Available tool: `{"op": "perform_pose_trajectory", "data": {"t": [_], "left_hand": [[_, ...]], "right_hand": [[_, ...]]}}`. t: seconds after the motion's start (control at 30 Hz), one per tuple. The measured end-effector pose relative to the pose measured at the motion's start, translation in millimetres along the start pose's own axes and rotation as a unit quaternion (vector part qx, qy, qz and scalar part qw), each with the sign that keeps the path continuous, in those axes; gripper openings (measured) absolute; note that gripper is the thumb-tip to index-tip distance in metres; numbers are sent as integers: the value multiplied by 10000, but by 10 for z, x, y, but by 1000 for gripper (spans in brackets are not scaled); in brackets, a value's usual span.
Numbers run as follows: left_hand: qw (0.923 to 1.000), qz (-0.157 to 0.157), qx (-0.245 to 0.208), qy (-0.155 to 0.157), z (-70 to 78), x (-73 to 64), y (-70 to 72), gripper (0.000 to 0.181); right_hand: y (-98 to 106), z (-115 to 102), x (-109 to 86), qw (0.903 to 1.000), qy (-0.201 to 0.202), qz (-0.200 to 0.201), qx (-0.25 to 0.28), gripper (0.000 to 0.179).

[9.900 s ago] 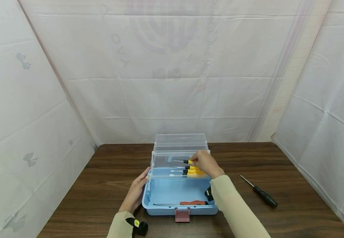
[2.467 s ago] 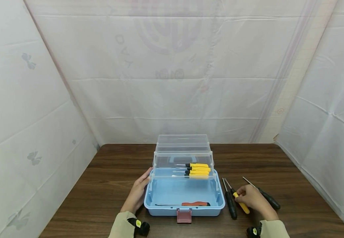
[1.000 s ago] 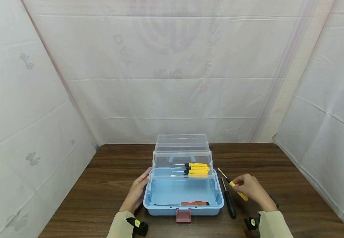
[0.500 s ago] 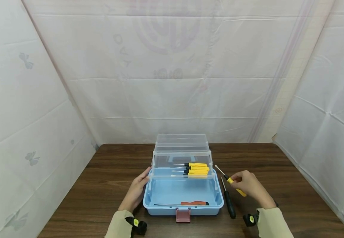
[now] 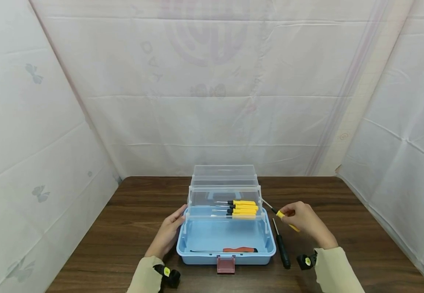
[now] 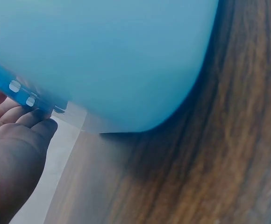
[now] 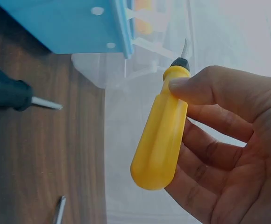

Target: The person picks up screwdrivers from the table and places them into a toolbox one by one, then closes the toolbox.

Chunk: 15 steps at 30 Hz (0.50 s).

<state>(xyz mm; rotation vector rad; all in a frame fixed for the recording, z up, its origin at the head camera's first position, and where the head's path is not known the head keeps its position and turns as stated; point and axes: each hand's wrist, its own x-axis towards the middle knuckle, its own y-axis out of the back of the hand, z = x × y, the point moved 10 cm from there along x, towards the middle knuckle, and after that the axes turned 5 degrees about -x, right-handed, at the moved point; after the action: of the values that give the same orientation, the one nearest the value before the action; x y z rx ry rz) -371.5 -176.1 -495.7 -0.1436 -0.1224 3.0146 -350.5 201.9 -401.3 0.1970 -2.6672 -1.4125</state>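
Observation:
My right hand [image 5: 304, 219] pinches a yellow-handled screwdriver [image 7: 161, 135] between thumb and fingers, above the table right of the toolbox. Its shaft points away and left, the tip by the right edge of the clear tray [image 5: 193, 198]. My left hand [image 5: 165, 235] touches the left side of the blue toolbox [image 5: 215, 230], fingers fairly straight along it; the left wrist view shows the fingertips at the rim. Several yellow-handled screwdrivers [image 5: 244, 208] lie in the tray. A screwdriver with a red and black handle [image 5: 239, 250] lies in the toolbox along the front wall.
A black-handled screwdriver [image 5: 283, 251] lies on the table just right of the toolbox. The shaft of another screwdriver [image 7: 60, 210] shows in the right wrist view; in the head view my right arm covers it. The clear lid [image 5: 223, 171] stands open behind.
The right hand has lifted the yellow-handled screwdriver off the table and carried it away from me and left, towards the tray. The left hand has stayed at the toolbox.

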Motion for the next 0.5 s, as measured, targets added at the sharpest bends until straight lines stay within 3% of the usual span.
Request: {"op": "perform_pose_trajectory", "data": {"t": [0.5], "left_hand": [[9998,-113,-160,26,7,0,-43,48]], "right_hand": [[67,-347,283,9979,620,-73,-142,17]]}}
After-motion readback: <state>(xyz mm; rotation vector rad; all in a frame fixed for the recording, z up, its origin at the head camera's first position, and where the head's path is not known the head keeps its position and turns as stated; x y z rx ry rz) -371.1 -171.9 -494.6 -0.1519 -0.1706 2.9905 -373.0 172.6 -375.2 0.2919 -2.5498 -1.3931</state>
